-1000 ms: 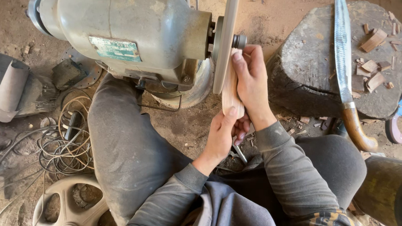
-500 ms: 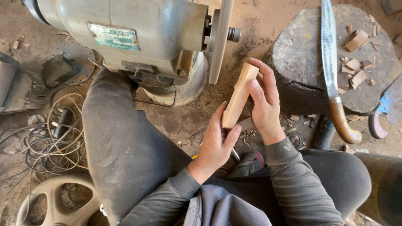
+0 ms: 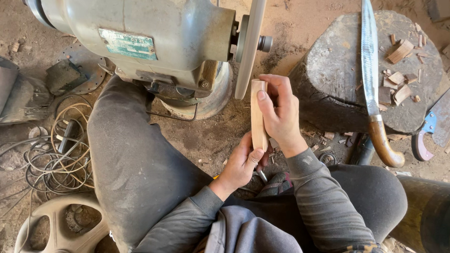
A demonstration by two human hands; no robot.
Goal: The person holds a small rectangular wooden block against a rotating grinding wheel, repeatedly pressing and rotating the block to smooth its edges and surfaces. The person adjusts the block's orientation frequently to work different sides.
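Observation:
I hold a short pale wooden stick [image 3: 257,118] upright with both hands. My left hand [image 3: 242,162] grips its lower end and my right hand [image 3: 281,114] wraps its upper end. The stick's top sits right beside the thin sanding disc [image 3: 251,41] of a grey bench grinder [image 3: 138,36]; I cannot tell if they touch. I sit on the dirt ground with a knee on either side.
A dark wooden stump [image 3: 338,81] at the right carries a long knife with a wooden handle [image 3: 371,82] and several wood chips [image 3: 400,53]. A saw blade [image 3: 445,113] lies far right. Tangled cables [image 3: 57,154] and a wheel cover [image 3: 59,225] lie at the left.
The stick left the disc and tilted away half a second ago; now it stands upright again, close against the disc's edge. Both hands kept their hold.

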